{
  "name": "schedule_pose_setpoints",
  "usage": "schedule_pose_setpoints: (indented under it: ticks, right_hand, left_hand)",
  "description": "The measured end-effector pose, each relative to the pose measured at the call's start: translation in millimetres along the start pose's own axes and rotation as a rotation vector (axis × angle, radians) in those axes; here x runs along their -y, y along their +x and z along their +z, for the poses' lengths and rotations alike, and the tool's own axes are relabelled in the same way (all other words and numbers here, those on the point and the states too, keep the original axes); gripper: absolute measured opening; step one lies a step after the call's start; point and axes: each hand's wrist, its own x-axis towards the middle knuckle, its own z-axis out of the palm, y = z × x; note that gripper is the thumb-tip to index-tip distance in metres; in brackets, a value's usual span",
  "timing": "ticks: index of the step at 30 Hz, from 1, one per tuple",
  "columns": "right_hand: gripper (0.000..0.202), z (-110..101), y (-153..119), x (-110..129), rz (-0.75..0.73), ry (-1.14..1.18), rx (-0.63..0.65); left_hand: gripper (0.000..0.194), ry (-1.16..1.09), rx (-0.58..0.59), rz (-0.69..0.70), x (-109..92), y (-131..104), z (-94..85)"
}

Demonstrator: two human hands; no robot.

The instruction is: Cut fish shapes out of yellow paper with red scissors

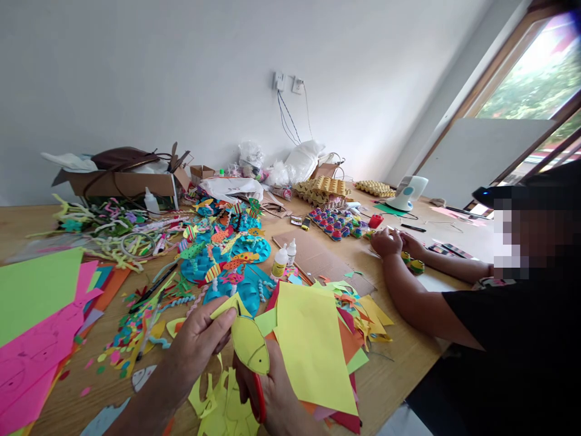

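Note:
A yellow paper fish (pixel 251 346) with a drawn eye and outline is at the middle bottom. My left hand (pixel 206 330) pinches the paper at the fish's tail end. My right hand (pixel 276 387) is closed around the red-handled scissors (pixel 259 399), just under the fish's head; the blades are mostly hidden behind the paper. Yellow paper offcuts (pixel 222 402) lie below my hands. Right beside them rests a stack of coloured sheets topped by a yellow sheet (pixel 313 345).
Blue egg-carton pieces (pixel 247 290) with paper fish stand ahead, near glue bottles (pixel 279 261). Pink sheets (pixel 36 357) lie left among confetti and pens. Pipe cleaners (pixel 109 236) and a cardboard box (pixel 122 189) are farther back. At right, another person's hands (pixel 388 242) work over the table.

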Motion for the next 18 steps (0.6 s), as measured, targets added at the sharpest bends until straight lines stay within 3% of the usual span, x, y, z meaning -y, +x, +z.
schedule_pose_setpoints:
  ticks: [10, 15, 18]
  right_hand:
    - [0.037, 9.0, 2.3, 33.2, -0.074, 0.114, 0.017]
    - [0.042, 8.8, 2.1, 37.1, -0.113, 0.151, 0.087]
    - [0.033, 6.2, 2.4, 35.3, -0.106, 0.094, 0.089]
  left_hand:
    - [0.032, -0.113, 0.111, -0.013, 2.5, -2.2, -0.2]
    - [0.032, -0.090, 0.102, 0.003, 4.4, 0.4, -0.5]
    - [0.032, -0.082, 0.087, -0.006, 3.1, -0.9, 0.5]
